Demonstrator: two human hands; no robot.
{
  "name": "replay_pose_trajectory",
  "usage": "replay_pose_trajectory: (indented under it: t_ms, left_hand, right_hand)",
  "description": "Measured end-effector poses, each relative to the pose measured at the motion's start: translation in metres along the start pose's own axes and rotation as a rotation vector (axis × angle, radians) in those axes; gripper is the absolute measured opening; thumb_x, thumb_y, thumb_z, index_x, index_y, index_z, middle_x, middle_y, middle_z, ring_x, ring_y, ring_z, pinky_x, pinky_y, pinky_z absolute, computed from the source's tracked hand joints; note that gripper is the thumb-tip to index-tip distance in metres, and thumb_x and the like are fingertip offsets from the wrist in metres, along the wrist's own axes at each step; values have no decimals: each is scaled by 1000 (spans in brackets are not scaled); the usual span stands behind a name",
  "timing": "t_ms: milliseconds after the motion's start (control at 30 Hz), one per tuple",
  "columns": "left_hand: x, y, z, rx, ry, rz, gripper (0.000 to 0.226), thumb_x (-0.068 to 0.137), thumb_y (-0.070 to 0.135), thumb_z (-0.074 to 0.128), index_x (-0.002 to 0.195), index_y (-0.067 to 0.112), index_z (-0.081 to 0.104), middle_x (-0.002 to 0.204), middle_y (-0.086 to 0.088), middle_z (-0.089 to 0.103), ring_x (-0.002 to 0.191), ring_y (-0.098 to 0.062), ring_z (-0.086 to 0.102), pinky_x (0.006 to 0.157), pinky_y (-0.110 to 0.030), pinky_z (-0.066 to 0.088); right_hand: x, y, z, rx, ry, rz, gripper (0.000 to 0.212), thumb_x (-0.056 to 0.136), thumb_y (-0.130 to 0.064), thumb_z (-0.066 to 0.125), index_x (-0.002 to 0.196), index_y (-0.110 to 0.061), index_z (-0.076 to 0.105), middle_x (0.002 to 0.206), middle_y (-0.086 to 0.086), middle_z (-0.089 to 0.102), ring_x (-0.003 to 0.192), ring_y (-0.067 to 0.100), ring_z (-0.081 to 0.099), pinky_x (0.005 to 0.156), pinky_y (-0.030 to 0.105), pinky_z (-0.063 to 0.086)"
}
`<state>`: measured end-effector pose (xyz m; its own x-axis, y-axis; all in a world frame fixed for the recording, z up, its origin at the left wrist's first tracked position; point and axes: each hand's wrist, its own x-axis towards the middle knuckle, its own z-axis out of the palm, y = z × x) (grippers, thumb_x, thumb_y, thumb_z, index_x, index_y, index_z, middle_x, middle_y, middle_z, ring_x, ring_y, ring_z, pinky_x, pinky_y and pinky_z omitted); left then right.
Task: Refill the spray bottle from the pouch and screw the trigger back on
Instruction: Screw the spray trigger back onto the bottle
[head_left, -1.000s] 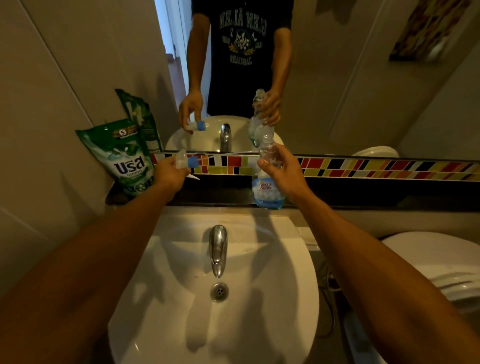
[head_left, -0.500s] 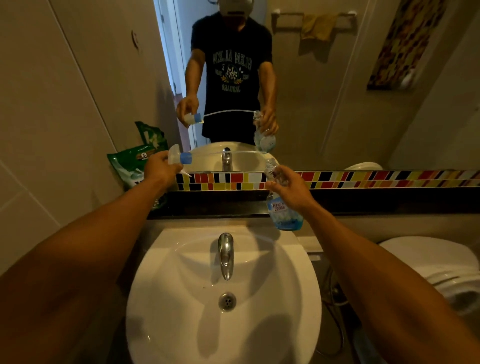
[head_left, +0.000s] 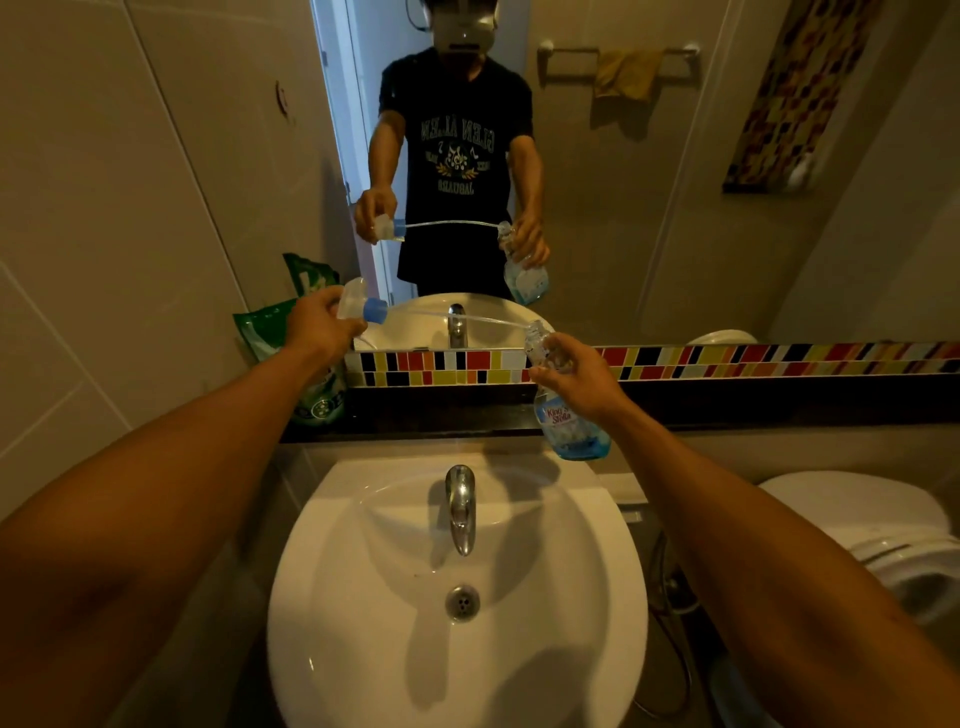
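Observation:
My right hand (head_left: 579, 374) grips a clear spray bottle (head_left: 571, 426) with a little blue liquid at its bottom, tilted with its open neck toward the left. My left hand (head_left: 322, 330) holds the trigger head (head_left: 361, 306), white with a blue collar, off to the left. Its thin dip tube (head_left: 457, 317) stretches across to the bottle's mouth, where its tip sits. The green refill pouch (head_left: 270, 332) leans against the wall on the dark ledge, partly hidden behind my left forearm.
A white basin (head_left: 597, 597) with a chrome tap (head_left: 461, 506) lies below my hands. A dark ledge (head_left: 441, 421) and a coloured tile strip run under the mirror. A toilet (head_left: 883, 530) stands at right.
The trigger head has come off the bottle and moved left, drawing the dip tube nearly out of the neck. The bottle has been lifted off the ledge and tilted. The view has tipped upward.

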<state>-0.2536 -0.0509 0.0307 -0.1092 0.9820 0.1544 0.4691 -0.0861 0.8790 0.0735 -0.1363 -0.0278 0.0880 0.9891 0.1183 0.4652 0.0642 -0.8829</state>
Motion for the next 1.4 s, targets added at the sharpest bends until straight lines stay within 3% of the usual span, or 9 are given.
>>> replay_pose_trajectory:
  t_ms: [133, 300, 433, 633, 733, 900, 1067, 1267, 1400]
  left_hand:
    - [8, 20, -13, -42, -95, 114, 62, 84, 6, 74, 141, 19, 52, 129, -9, 62, 113, -25, 61, 92, -36, 52]
    - [9, 51, -12, -163, -221, 214, 63, 85, 6, 73, 142, 22, 52, 123, -4, 58, 105, -18, 60, 84, -28, 55]
    - [7, 67, -2, -330, -335, 169, 62, 84, 5, 74, 139, 25, 56, 123, -3, 56, 106, -21, 61, 86, -34, 58]
    - [-2, 76, 23, -546, -354, 134, 55, 83, 3, 75, 133, 20, 61, 125, -8, 53, 89, -19, 61, 64, -22, 55]
    - [-5, 73, 34, -625, -387, 64, 49, 81, 5, 78, 122, 25, 63, 129, -12, 56, 100, -29, 66, 64, -28, 55]
    - [-11, 68, 46, -638, -392, 40, 40, 82, 8, 77, 112, 32, 65, 130, -10, 60, 102, -26, 68, 74, -33, 57]
    - [-13, 63, 50, -618, -397, 59, 43, 85, 4, 73, 121, 26, 62, 129, -10, 58, 108, -27, 63, 72, -29, 57]
    - [-16, 56, 52, -571, -389, 124, 45, 89, 7, 69, 126, 31, 59, 128, -10, 59, 109, -25, 64, 69, -24, 56]
    - [-17, 54, 56, -545, -347, 178, 47, 89, 7, 67, 130, 28, 57, 130, -13, 56, 109, -28, 64, 68, -21, 54]
  right_hand:
    - [-1, -6, -1, -27, -43, -3, 56, 95, -23, 72, 146, -21, 49, 126, -2, 60, 109, 13, 58, 94, 38, 52]
    - [2, -15, -2, -15, -108, 2, 63, 92, -27, 76, 148, -22, 48, 133, 7, 62, 116, 22, 63, 74, 22, 53]
    - [5, -25, 0, 7, -140, -3, 60, 92, -27, 76, 145, -22, 50, 132, 8, 62, 112, 23, 65, 80, 30, 56]
    - [5, -44, 8, 29, -152, -28, 62, 93, -27, 73, 148, -21, 47, 127, 1, 58, 113, 23, 62, 92, 42, 58]
    - [9, -53, 15, 16, -160, -72, 54, 93, -28, 74, 141, -20, 53, 124, 7, 63, 112, 26, 64, 89, 40, 59]
    - [12, -65, 24, 43, -157, -104, 53, 93, -25, 75, 141, -17, 55, 117, 0, 65, 107, 21, 66, 91, 38, 58]
    - [15, -70, 33, 83, -180, -127, 45, 94, -21, 74, 135, -20, 57, 114, -4, 67, 107, 19, 67, 93, 40, 58]
    - [14, -74, 38, 77, -177, -144, 49, 94, -21, 73, 139, -13, 57, 106, -10, 66, 97, 12, 67, 82, 26, 57]
    - [14, -75, 40, 83, -173, -149, 47, 94, -19, 72, 138, -12, 58, 105, -11, 67, 95, 9, 67, 81, 25, 56]
